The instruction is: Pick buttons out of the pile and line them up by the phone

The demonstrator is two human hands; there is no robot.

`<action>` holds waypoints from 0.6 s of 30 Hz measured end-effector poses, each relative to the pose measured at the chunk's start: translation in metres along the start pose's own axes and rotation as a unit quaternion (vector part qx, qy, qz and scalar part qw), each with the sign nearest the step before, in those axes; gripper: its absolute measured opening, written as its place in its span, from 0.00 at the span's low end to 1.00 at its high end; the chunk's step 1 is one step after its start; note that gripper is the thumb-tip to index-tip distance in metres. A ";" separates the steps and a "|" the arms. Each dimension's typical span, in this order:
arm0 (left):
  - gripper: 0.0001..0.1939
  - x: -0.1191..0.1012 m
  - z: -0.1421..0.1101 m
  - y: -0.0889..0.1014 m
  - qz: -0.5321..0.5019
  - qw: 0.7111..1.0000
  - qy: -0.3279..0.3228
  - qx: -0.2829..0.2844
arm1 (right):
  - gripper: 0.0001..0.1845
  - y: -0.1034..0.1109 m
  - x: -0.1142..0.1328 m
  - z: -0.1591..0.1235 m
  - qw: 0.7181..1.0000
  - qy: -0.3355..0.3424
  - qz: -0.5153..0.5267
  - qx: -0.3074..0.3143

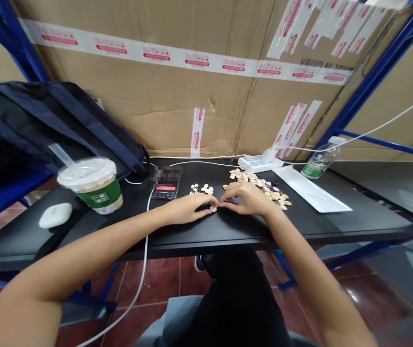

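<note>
A small whitish piece (213, 209), too small to name exactly, sits between the thumb and forefinger of my left hand (190, 208). From the other side my right hand (247, 198) comes up to it, thumb and forefinger pinched together at its edge. Whatever those right fingertips grip is too small to make out. Just beyond my left hand lies a little group of similar pale pieces (207, 189). A larger spread of small flat pieces (242, 177), cream, yellow and pinkish, lies behind and beside my right hand, which partly hides it.
A phone (165, 191), a lidded drink cup (100, 195) with a straw and a white case (55, 215) are on the left, before a backpack (65, 120). Rightward are a power strip (259, 164), a white tray (311, 189) and a bottle (320, 161). A white cable (144, 260) hangs over the table edge.
</note>
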State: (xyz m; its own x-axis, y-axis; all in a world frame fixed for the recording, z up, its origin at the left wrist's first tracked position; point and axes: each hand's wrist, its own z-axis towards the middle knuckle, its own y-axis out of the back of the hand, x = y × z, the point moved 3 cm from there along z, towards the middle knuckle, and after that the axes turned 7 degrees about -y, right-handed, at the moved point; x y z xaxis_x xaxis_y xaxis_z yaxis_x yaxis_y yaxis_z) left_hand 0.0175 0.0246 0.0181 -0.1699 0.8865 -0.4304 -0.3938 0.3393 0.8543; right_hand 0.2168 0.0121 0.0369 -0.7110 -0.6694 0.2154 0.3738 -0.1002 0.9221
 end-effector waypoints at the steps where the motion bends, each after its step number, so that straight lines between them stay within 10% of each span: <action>1: 0.12 0.000 0.000 0.000 -0.007 1.000 0.001 0.004 | 0.08 -0.001 0.000 0.000 1.000 0.004 0.003 -0.002; 18: 0.08 0.005 -0.001 0.004 0.027 0.998 0.036 -0.053 | 0.10 -0.003 0.004 -0.001 1.000 -0.009 -0.011 -0.026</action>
State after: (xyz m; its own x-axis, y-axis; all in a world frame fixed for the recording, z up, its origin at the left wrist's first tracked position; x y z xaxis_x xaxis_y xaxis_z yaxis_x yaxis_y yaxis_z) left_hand 0.0140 0.0298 0.0193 -0.2557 0.8766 -0.4077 -0.4759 0.2529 0.8424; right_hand 0.2135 0.0088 0.0343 -0.7296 -0.6538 0.2005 0.3875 -0.1538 0.9090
